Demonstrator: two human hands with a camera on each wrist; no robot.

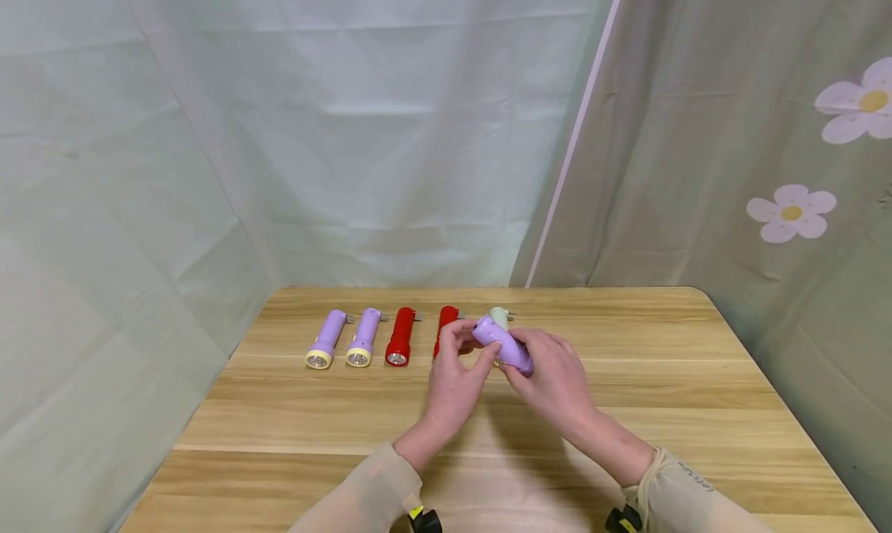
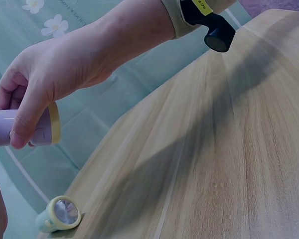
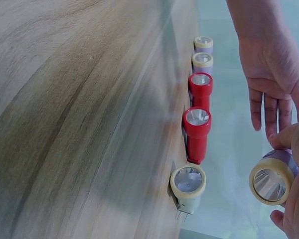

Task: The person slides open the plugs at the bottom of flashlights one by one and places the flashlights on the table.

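Observation:
A purple flashlight (image 1: 503,345) with a cream-yellow head rim is held tilted above the wooden table, between both hands. My right hand (image 1: 555,372) grips it near the head end, thumb along the barrel in the left wrist view. My left hand (image 1: 451,382) pinches the tail end between thumb and forefinger; its other fingers stretch out fairly straight in the right wrist view. The lens (image 3: 270,185) faces the right wrist camera. Just behind the hands lies a pale green flashlight (image 1: 499,314), partly hidden, and left of it a red flashlight (image 1: 447,316), also partly covered.
Leftward along the row lie another red flashlight (image 1: 401,335) and two purple flashlights (image 1: 365,338), lens ends toward me, metal plug prongs at their tails. The wooden table (image 1: 313,424) meets a pale curtain (image 1: 418,169) behind; flowered cloth (image 1: 732,130) hangs at the right.

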